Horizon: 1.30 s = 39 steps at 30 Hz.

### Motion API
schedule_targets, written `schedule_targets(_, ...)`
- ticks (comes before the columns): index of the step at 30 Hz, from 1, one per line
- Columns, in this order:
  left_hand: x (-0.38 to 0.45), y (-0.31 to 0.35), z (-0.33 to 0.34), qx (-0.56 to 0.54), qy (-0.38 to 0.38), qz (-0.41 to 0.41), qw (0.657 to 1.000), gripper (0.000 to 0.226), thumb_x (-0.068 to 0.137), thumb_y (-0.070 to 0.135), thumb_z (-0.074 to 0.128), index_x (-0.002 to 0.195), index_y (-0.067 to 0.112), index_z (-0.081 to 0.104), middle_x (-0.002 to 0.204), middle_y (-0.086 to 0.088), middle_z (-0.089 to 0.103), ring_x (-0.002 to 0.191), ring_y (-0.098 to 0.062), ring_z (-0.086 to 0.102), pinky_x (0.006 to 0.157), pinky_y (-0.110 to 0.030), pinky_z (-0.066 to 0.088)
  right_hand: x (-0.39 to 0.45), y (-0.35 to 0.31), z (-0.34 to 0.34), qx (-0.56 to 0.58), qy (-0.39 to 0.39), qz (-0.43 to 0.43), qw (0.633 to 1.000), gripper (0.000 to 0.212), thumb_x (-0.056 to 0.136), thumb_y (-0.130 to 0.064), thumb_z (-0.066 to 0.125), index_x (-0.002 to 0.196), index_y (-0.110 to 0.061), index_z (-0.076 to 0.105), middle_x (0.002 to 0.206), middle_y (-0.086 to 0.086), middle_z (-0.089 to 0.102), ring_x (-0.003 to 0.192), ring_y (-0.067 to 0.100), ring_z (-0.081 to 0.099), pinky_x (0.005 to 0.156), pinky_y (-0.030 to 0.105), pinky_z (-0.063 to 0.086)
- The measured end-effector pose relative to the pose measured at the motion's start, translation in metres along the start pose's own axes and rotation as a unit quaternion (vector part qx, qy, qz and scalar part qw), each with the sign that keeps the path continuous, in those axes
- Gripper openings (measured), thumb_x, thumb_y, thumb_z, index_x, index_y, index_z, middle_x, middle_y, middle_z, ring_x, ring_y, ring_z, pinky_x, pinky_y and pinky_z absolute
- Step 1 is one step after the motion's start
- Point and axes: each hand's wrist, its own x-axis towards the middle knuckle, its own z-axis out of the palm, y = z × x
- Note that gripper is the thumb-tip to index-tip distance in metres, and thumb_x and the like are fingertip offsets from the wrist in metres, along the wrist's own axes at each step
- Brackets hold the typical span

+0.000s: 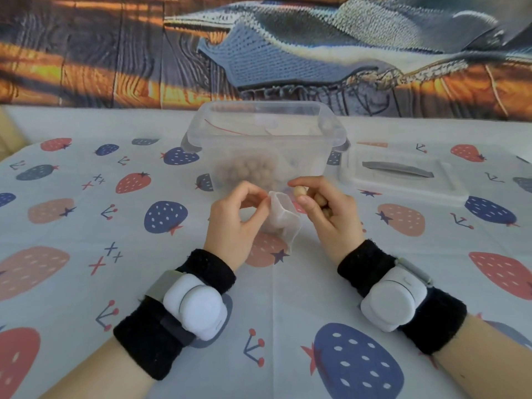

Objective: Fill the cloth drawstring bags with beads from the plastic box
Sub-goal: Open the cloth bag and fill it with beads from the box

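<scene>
Watching the head view, the only one I have. The left hand (234, 214) pinches the rim of a small sheer bag (280, 216) between thumb and fingertips, holding its mouth open above the tablecloth (86, 283). The bag hangs just in front of the plastic box (266, 139), between the two hands.

The right hand (325, 208) sits just right of the bag's mouth. Thumb and forefinger pinch one tan bead (298, 191) close to the bag's rim; I cannot tell whether the bead touches the cloth. More beads show inside the curled fingers of the same hand, so I log that hand as clenched round beads.

The box stands open at the middle of the table, clear-walled, grey clips at its two ends. A heap of tan beads (250, 171) lies in its lower left part. A thin red thread (223, 128) shows near the top.

The lid (403, 180) lies flat just right of the box, with its grey handle facing up.

Both wrists carry black bands, each with a white device (195, 305) strapped on. The tablecloth is pale, printed with red and blue strawberries. A printed backdrop (288, 47) hangs behind the table.
</scene>
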Motion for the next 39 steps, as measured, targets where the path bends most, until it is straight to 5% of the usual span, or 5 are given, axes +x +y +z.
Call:
schedule_targets(22, 0.002, -0.004, 0.000, -0.008, 0.016, -0.049, 0.999, 0.005, 0.086, 0.007, 0.063, 0.082, 0.008, 0.062, 0.076, 0.003, 0.066, 0.071, -0.006, 0.060, 0.067, -0.009, 0.043, 0.000, 0.009, 0.002, -0.038, -0.041, 0.007, 0.998, 0.020, 0.090, -0.019, 0.053, 0.107, -0.027, 0.059, 0.057, 0.001, 0.030, 0.053, 0.007, 0.030, 0.059, 0.009, 0.030)
schedule_targets(26, 0.002, -0.006, 0.000, -0.013, 0.013, -0.063, 0.998, 0.006, 0.086, 0.009, 0.064, 0.082, 0.012, 0.062, 0.077, 0.005, 0.066, 0.072, -0.004, 0.060, 0.068, -0.011, 0.045, 0.001, 0.011, 0.002, -0.051, -0.033, 0.039, 0.997, 0.015, 0.089, -0.023, 0.052, 0.102, -0.023, 0.059, 0.057, 0.002, 0.031, 0.054, 0.017, 0.034, 0.057, 0.022, 0.035)
schedule_targets(29, 0.002, -0.009, 0.000, -0.012, -0.016, -0.080, 0.997, 0.003, 0.087, 0.009, 0.063, 0.085, 0.010, 0.063, 0.081, 0.006, 0.066, 0.076, -0.004, 0.060, 0.070, -0.009, 0.044, 0.001, 0.017, 0.001, -0.053, -0.034, 0.076, 0.995, 0.007, 0.091, -0.019, 0.053, 0.095, -0.017, 0.058, 0.057, 0.005, 0.035, 0.057, 0.024, 0.036, 0.061, 0.035, 0.041)
schedule_targets(34, 0.003, -0.015, -0.006, -0.057, -0.103, -0.133, 0.984, 0.009, 0.088, 0.011, 0.062, 0.097, 0.012, 0.062, 0.098, 0.001, 0.068, 0.087, -0.005, 0.063, 0.078, -0.010, 0.044, -0.001, 0.026, 0.002, -0.074, -0.069, 0.099, 0.990, 0.024, 0.092, -0.011, 0.055, 0.075, -0.026, 0.047, 0.051, -0.008, 0.031, 0.053, 0.012, 0.032, 0.071, 0.018, 0.030)
schedule_targets(39, 0.001, -0.018, -0.016, -0.078, -0.187, -0.158, 0.966, 0.031, 0.087, 0.015, 0.063, 0.116, 0.016, 0.051, 0.113, 0.001, 0.063, 0.095, -0.003, 0.061, 0.080, -0.010, 0.044, 0.000, 0.019, 0.001, -0.070, -0.075, 0.051, 0.993, 0.011, 0.091, -0.014, 0.055, 0.081, -0.011, 0.053, 0.053, -0.009, 0.026, 0.053, 0.011, 0.029, 0.055, 0.014, 0.029)
